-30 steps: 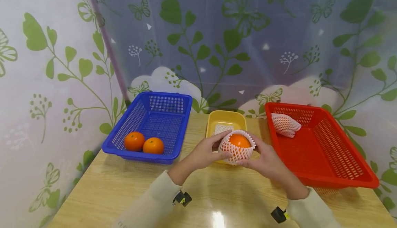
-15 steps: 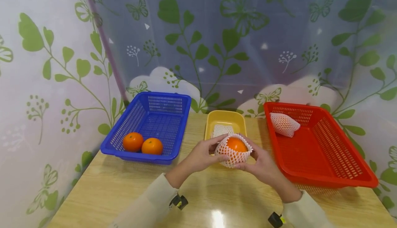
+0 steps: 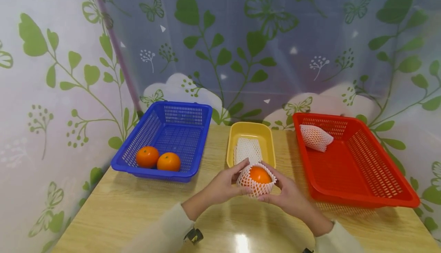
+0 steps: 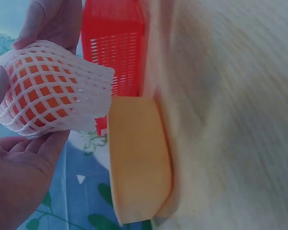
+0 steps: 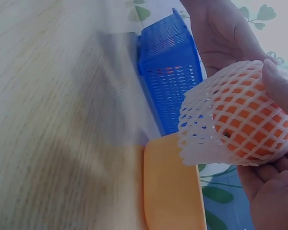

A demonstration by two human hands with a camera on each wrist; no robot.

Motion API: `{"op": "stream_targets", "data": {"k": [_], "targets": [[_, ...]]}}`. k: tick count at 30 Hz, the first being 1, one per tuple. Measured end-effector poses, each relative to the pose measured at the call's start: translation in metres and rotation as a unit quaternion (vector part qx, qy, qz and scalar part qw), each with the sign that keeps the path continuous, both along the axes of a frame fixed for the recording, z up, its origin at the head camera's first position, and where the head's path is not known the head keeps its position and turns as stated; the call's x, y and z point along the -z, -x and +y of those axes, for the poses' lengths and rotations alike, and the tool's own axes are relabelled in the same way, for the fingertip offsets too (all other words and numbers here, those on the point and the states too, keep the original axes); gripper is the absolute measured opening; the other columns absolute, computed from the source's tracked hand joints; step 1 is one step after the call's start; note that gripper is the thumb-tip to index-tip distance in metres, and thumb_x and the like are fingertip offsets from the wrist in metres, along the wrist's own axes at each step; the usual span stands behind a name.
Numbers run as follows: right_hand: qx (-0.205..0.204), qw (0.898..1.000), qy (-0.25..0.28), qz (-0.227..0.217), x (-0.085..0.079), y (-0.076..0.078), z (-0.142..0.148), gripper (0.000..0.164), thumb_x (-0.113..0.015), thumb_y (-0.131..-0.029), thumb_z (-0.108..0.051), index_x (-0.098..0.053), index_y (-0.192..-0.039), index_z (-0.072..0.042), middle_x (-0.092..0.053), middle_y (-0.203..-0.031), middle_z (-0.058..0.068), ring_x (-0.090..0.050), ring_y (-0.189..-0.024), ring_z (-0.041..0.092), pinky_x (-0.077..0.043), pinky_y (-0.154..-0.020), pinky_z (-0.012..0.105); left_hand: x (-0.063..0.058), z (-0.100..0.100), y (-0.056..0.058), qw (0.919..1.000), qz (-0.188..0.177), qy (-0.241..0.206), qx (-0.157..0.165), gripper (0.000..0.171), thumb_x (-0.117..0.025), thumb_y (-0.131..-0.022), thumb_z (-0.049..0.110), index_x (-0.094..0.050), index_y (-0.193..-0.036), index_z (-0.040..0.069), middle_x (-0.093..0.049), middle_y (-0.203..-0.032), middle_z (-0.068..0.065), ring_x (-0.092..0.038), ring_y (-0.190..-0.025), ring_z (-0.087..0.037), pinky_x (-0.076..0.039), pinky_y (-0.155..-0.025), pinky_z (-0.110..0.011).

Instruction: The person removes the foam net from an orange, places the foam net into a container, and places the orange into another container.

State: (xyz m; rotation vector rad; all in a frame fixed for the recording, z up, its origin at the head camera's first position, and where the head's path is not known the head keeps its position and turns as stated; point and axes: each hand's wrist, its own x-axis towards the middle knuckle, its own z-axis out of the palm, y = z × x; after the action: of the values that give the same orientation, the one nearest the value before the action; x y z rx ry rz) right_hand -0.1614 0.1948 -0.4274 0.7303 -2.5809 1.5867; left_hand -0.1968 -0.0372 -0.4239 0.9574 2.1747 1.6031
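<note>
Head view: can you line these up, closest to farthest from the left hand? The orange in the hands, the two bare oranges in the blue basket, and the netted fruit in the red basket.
1. Held orange: in front, gripped by the left hand.
2. Right-hand bare orange: left side, blue basket.
3. Left-hand bare orange: just beyond it.
4. Netted fruit: far right, red basket.

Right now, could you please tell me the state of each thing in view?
Held orange: netted, partly showing
Foam net: stretched round it, mouth open
Left hand: gripping the net
Right hand: gripping the net
Blue basket: upright, holding two unwrapped oranges
Yellow tray: upright, holding flat foam netting
Red basket: upright, holding one netted fruit
</note>
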Motion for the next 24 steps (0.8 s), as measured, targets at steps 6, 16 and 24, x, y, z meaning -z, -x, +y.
{"op": "stream_targets", "data": {"k": [6,16,24], "targets": [[-0.001,1.0,-0.014,-0.008,0.011,-0.004,0.001,0.086,-0.084,-0.076,-0.024,-0.04,-0.148,-0.012,-0.045,-0.147,0.011,-0.048,-0.129,0.029,-0.042,-0.102,0.043,0.012,-0.001,-0.004,0.9995,0.0,0.032,0.007,0.074,-0.07,-0.09,0.017,-0.03,-0.15,0.0,-0.044,-0.146,-0.018,-0.053,-0.125,-0.026,-0.045,-0.099,-0.024],[-0.019,1.0,-0.022,-0.011,0.041,-0.008,0.003,0.086,-0.084,-0.075,-0.026,-0.041,-0.146,-0.004,-0.052,-0.141,0.013,-0.05,-0.125,0.013,-0.04,-0.1,0.023,0.037,0.0,-0.008,0.9985,-0.028,0.046,0.013,0.069,-0.072,-0.089,0.016,-0.039,-0.147,0.002,-0.054,-0.138,-0.015,-0.057,-0.121,-0.02,-0.045,-0.098,-0.023],[-0.019,0.998,-0.01,-0.056,0.062,-0.013,0.001,0.086,-0.083,-0.076,-0.027,-0.039,-0.147,-0.006,-0.05,-0.143,0.011,-0.049,-0.126,0.014,-0.039,-0.101,0.022,0.059,-0.001,-0.009,0.9967,-0.046,0.067,0.006,0.071,-0.072,-0.089,0.022,-0.037,-0.148,0.002,-0.049,-0.143,-0.012,-0.052,-0.126,-0.018,-0.041,-0.104,-0.025]]}}
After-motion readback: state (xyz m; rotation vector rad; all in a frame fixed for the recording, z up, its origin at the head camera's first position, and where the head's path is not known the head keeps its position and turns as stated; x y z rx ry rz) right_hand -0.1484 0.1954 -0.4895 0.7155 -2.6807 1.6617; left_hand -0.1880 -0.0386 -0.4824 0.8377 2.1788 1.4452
